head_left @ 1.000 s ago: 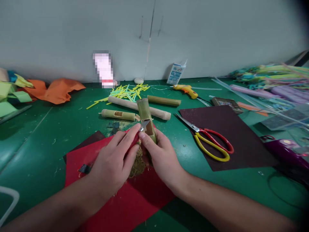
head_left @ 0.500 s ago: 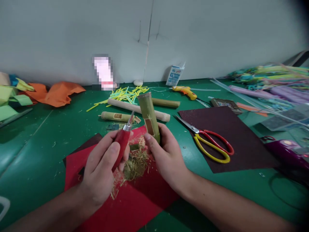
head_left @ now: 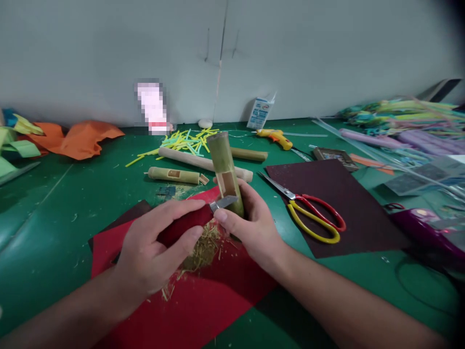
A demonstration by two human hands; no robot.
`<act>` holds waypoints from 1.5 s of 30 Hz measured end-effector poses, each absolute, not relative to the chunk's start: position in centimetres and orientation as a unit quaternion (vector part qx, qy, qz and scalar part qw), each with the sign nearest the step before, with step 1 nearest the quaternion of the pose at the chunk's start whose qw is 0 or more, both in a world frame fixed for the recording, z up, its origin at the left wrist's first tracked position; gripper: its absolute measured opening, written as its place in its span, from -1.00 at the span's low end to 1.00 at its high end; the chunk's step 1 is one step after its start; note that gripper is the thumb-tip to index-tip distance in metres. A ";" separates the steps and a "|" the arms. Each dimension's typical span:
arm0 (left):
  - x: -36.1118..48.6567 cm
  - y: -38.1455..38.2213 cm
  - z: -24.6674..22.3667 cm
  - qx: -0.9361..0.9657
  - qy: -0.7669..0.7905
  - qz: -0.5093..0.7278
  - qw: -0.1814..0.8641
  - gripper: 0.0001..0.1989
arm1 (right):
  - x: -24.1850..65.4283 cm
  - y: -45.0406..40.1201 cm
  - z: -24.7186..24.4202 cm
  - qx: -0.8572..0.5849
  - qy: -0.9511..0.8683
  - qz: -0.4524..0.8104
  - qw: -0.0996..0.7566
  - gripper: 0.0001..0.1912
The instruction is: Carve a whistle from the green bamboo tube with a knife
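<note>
My left hand [head_left: 152, 247] is wrapped round the red handle of a carving knife [head_left: 185, 224], its blade lying across the lower edge of the opening in a bamboo tube [head_left: 222, 157]. My right hand [head_left: 254, 223] grips that tube near its lower end, and the tube leans slightly left. The right thumb is close to the base of the blade. Below the hands, a pile of shavings [head_left: 199, 252] lies on a red sheet [head_left: 181, 315]. Another bamboo piece with a cut opening [head_left: 181, 176] rests behind my left hand.
Red-and-yellow scissors [head_left: 314, 218] lie on a dark sheet [head_left: 348, 194] at right. Behind are a pale rod [head_left: 185, 159], yellow strips [head_left: 189, 140], a yellow glue gun [head_left: 276, 138] and a carton [head_left: 260, 112]. Orange cloth [head_left: 80, 139] sits at left, a purple tool [head_left: 428, 232] at right.
The knife has tipped from pointing upward to nearly level, and its blade has moved right onto the tube's opening. My left hand has turned with it. The view has shifted slightly.
</note>
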State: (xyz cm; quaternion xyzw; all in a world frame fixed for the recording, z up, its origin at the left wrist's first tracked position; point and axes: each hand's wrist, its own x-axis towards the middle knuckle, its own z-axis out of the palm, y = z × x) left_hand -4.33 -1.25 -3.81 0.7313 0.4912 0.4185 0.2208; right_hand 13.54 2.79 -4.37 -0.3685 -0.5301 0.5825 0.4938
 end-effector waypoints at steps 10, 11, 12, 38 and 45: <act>-5.6 -0.4 -2.0 0.780 0.474 0.373 0.164 -0.75 | 15.0 3.7 -4.3 -0.367 -0.658 0.481 0.449 -0.43; -5.8 -0.3 -2.0 0.787 0.470 0.366 0.162 -0.75 | 15.0 3.7 -4.4 -0.364 -0.662 0.479 0.447 -0.44; -6.0 -0.2 -1.9 0.793 0.467 0.359 0.158 -0.74 | 15.1 3.8 -4.4 -0.363 -0.663 0.480 0.445 -0.45; -7.0 -0.5 -2.9 0.823 0.437 0.342 0.123 -0.67 | 15.8 3.6 -4.6 -0.320 -0.708 0.460 0.431 -0.44; -6.9 0.0 -2.9 0.829 0.433 0.344 0.082 -0.72 | 15.5 3.7 -4.5 -0.333 -0.671 0.493 0.442 -0.47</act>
